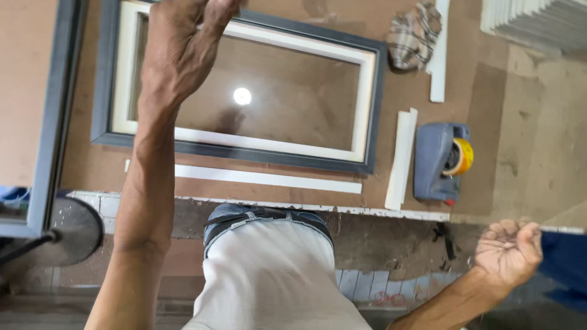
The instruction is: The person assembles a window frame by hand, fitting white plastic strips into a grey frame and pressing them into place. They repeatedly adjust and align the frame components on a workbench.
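The left forearm rises nearest the lens, and the left hand (183,43) is raised over the upper left corner of a picture frame (244,91); its fingertips run off the top edge, so I cannot tell whether it grips anything. Below it shows the person's white shirt (269,275) and belt line.

The right hand (509,250) hangs off the bench edge at lower right, fingers curled into a loose fist, right against a dark blue cloth (565,263); whether it grasps that cloth is unclear.

The picture frame lies flat on the brown workbench (428,79), grey outside with a white inner liner, and a glass pane in it reflects a round lamp. A long white strip (269,179) lies just beside its near rail, and a shorter white strip (402,159) near its right end. Next to that stands a blue tape dispenser (437,162) holding a yellow roll of tape (463,156). A checked rag (414,35) lies at the far right corner, touching another white strip (438,55). A second grey frame (52,116) runs along the left.
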